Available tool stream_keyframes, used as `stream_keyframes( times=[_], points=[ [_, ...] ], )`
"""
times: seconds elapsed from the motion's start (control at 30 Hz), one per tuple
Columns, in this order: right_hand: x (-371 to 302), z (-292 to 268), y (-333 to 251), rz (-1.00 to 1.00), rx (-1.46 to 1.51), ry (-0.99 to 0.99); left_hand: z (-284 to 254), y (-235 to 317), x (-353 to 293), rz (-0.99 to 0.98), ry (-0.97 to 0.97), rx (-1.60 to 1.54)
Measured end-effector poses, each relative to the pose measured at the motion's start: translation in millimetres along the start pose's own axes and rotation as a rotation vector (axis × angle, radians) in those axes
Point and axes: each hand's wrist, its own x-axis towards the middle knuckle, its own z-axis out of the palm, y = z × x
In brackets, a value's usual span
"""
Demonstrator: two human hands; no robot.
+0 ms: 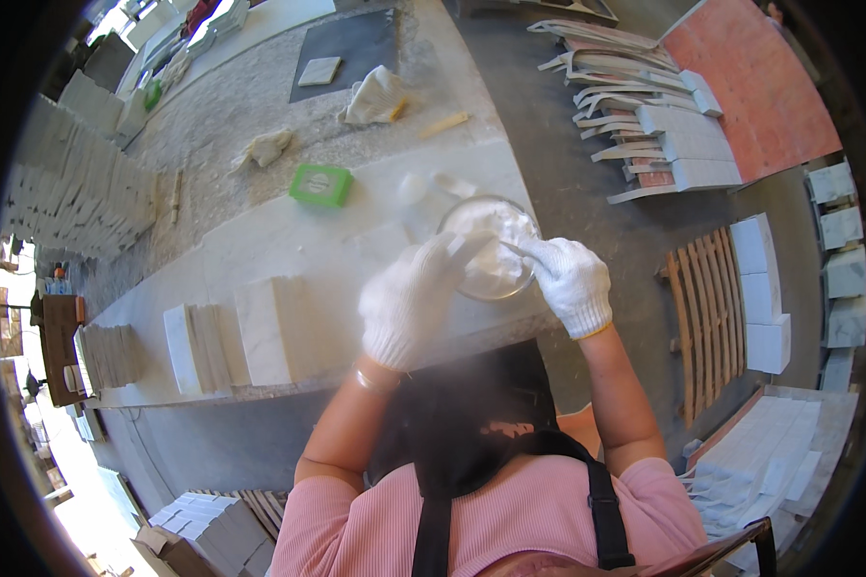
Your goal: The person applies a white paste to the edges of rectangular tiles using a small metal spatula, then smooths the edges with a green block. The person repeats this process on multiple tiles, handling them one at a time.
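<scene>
White knitted cloth gloves (pixel 577 288) look matt, with ribbed cuffs. The clear round bowl (pixel 496 297) has a glossy rim, glass or plastic; its white filling (pixel 496 271) looks matt and lumpy. White, grey-veined, stone-like tiles (pixel 260 332) show smooth faces. The long pale worktable (pixel 250 125) is rough and dusty toward its far side. The slatted brown pallet (pixel 707 322) is bare wood.

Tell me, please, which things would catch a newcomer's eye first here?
Probably first the round bowl of white stuff near the edge of the table, with the white-gloved left hand and right hand at its two sides. Next, the bright green box on the table, beyond the left hand. The large reddish board at the picture's upper right would also stand out.
</scene>
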Motion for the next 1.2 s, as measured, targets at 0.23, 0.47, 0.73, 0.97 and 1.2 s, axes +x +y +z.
stream_keyframes(
  times=[0.23,0.47,0.73,0.97,1.2],
  points=[
    [11.2,-14.8,-1.4,-0.018,0.0,-0.037,-10.2,-32.2,-16.7,-0.717,-0.163,-1.111],
    [6.6,-29.6,-12.9,0.055,0.127,0.018,-22.7,-75.1,-52.2,-0.805,-0.279,-1.191],
    [-65.2,-29.4,25.4,0.673,0.63,0.033,-7.6,-75.1,-50.6,-0.506,-0.735,-0.809],
    [-87.6,-13.6,18.8,0.847,1.262,-0.255,56.4,-49.8,-38.1,-0.224,-0.853,-0.637],
    [-46.0,8.6,6.9,0.778,1.294,-0.303,54.5,-42.3,-24.5,-0.24,-0.832,-0.718]
  ],
)
